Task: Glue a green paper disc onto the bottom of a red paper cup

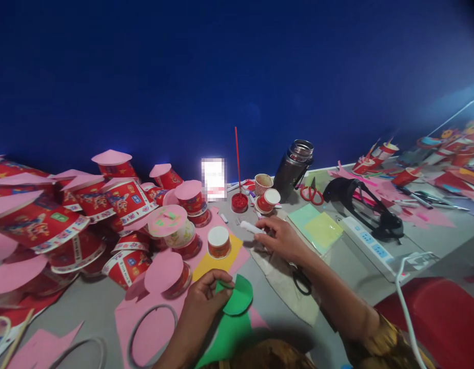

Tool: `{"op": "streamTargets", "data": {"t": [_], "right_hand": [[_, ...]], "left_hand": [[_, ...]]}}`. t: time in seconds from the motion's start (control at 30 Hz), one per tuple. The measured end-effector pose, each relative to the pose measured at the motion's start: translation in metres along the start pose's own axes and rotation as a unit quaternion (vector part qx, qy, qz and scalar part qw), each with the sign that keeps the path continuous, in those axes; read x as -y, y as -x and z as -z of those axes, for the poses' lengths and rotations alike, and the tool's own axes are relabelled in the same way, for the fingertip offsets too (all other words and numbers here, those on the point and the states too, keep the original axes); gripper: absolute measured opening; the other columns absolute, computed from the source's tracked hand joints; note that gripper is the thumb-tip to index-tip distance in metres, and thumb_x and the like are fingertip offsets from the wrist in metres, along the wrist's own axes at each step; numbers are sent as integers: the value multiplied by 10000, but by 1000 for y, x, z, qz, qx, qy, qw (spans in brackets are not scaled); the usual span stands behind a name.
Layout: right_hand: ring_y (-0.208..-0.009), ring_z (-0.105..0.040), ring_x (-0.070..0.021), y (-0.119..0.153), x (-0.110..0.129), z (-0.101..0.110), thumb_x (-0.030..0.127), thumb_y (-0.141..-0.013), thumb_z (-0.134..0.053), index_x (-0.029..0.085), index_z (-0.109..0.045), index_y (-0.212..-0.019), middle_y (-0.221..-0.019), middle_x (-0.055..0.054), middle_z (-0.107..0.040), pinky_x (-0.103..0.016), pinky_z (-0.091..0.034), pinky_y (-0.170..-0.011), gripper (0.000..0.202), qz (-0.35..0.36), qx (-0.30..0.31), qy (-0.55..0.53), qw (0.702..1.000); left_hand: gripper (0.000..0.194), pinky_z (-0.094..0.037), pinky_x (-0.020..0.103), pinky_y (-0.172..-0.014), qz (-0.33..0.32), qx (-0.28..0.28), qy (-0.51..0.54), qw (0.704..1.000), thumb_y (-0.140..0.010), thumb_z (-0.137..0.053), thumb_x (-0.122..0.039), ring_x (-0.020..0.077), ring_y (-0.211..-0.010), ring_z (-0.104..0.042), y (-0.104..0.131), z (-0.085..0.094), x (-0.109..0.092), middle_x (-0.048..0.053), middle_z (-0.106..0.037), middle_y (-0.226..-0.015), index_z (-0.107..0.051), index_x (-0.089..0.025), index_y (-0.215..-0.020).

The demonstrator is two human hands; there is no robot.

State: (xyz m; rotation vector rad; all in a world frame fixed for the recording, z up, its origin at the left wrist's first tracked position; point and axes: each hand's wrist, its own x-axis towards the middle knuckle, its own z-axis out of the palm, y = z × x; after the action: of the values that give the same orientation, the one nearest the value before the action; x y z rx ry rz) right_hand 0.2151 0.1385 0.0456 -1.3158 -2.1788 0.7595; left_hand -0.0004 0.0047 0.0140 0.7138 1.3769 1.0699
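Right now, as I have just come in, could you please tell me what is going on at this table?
A person is working with paper pieces and red cups. The left hand pinches a green paper piece, while the right hand holds a white tube, apart from it; I cannot tell exactly what the tube is. Beyond the left hand, a small white-topped cup stands on yellow paper. Many red cups crowd the left side, several topped with pink paper.

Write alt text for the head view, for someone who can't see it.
A left hand pinches a piece of green paper while the right hand holds a white tube over a cluttered table. Red cups, many topped with pink paper discs, crowd the left; a dark flask stands behind.
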Motion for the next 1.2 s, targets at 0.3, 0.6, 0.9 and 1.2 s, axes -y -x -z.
{"op": "streamTargets", "data": {"t": [0.3,0.6,0.9,1.2], "right_hand": [[-619,-568,-134,81,30,-17,487,-872,-726,197,-705,-1064,-711,-11,-686,-229,-436,-571,348,-130,-38,-476,869],[-588,-565,-132,94,39,-34,454,-878,-704,194,-719,-1036,-687,-10,-683,-230,-437,-550,305,-114,-34,-444,888],[-755,-661,-176,103,54,-40,272,-921,-613,220,-732,-1030,-887,-36,-741,-272,-502,-659,170,64,-147,-156,975],[-786,-654,-194,97,49,-48,249,-946,-578,208,-705,-1065,-928,-60,-753,-307,-504,-719,179,102,-127,-56,985]], "left_hand": [[214,-366,213,-509,-73,-72,-11,995,-668,-770,-335,99,-534,-456,7,0,-10,-56,-569,-642,-626,-211,-766],[88,-431,263,-627,-152,-88,-109,978,-693,-694,-287,160,-662,-566,18,-1,-18,-14,-635,-683,-646,-220,-724],[258,-419,295,-621,-145,-66,-174,972,-779,-644,-384,185,-635,-558,29,5,-16,19,-688,-679,-793,-205,-890],[182,-446,280,-670,-152,-61,-156,974,-792,-683,-377,176,-709,-589,24,6,-13,9,-679,-756,-699,-198,-816]]}}
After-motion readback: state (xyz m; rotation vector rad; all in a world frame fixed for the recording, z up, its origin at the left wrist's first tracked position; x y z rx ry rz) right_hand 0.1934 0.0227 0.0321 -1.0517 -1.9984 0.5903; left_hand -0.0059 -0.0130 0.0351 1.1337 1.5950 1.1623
